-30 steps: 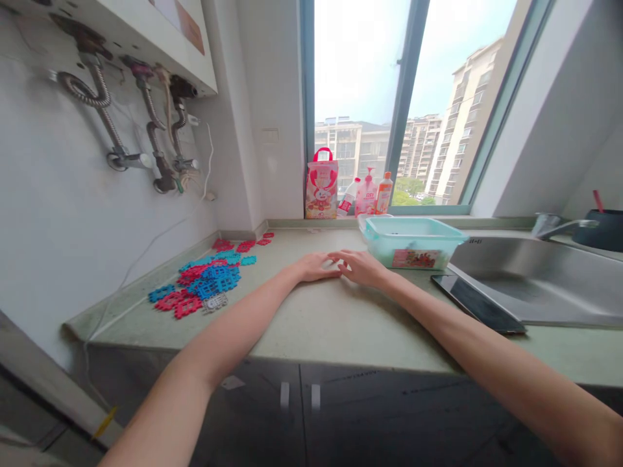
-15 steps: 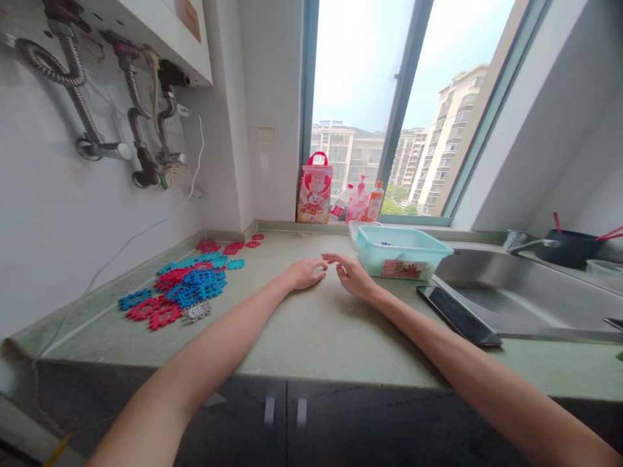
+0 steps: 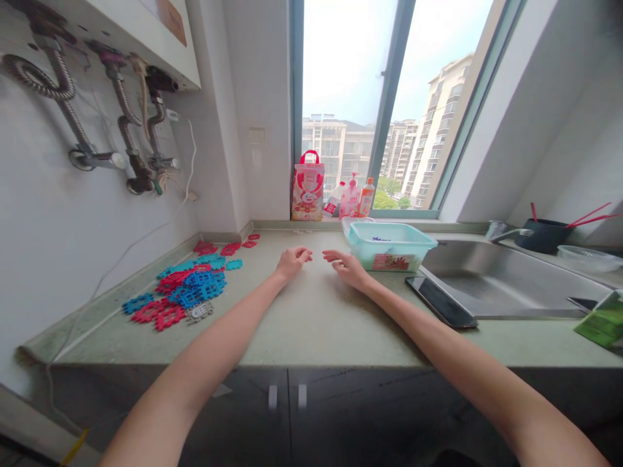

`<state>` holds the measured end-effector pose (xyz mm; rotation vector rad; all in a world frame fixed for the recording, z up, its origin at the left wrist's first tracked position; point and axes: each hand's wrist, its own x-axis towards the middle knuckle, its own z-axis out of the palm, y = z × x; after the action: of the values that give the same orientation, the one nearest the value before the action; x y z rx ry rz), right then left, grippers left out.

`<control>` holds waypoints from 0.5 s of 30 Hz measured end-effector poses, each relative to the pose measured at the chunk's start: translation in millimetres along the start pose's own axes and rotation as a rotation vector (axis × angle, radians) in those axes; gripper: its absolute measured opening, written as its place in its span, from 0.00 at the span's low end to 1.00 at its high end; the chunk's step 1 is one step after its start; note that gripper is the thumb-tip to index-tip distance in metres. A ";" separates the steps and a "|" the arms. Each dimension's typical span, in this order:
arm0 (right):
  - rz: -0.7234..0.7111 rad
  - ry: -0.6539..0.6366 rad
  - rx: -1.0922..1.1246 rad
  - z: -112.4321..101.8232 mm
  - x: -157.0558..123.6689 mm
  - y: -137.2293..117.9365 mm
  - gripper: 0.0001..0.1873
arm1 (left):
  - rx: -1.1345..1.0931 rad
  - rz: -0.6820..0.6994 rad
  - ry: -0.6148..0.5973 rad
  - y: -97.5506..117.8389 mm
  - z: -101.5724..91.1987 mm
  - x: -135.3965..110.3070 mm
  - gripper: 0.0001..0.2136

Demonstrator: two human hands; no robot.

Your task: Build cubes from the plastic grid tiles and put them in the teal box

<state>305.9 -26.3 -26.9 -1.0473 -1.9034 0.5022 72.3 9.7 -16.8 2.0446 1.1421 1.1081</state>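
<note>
Both my arms reach out over a pale green countertop (image 3: 311, 318). My left hand (image 3: 291, 261) hovers just above the counter with its fingers loosely curled and nothing in them. A short gap to its right, my right hand (image 3: 346, 264) has relaxed, slightly spread fingers and holds nothing. A pile of red, blue and teal flat interlocking plastic tiles (image 3: 187, 285) lies to the left by the wall. A teal plastic tub (image 3: 388, 245) stands just right of my right hand.
A dark phone (image 3: 440, 301) lies at the edge of the steel sink (image 3: 506, 282). A red-and-white bag (image 3: 307, 188) and bottles (image 3: 353, 198) stand on the window sill. Pipes and hoses (image 3: 131, 149) hang on the left wall. A green carton (image 3: 603, 321) sits far right.
My hands touched a second ago; they have lifted slightly and moved apart. The view has shifted, showing more of the sink side.
</note>
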 end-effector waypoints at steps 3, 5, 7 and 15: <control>0.006 0.002 0.011 2.4 1.4 0.9 0.30 | 0.264 0.132 -0.141 4.9 7.8 -7.5 0.15; 0.017 0.014 0.015 4.0 2.4 2.7 0.30 | 0.469 0.208 -0.278 11.7 15.7 -14.4 0.18; 0.036 0.011 0.010 5.1 3.1 5.3 0.30 | 0.610 0.195 -0.387 21.6 25.5 -22.6 0.25; 0.030 -0.004 0.004 -0.1 6.6 15.5 0.26 | 0.463 0.427 -0.648 79.1 63.6 -68.8 0.65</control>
<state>311.6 -12.2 -34.1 -1.0744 -1.8924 0.5253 139.3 -93.0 -16.4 2.8022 0.6771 0.2735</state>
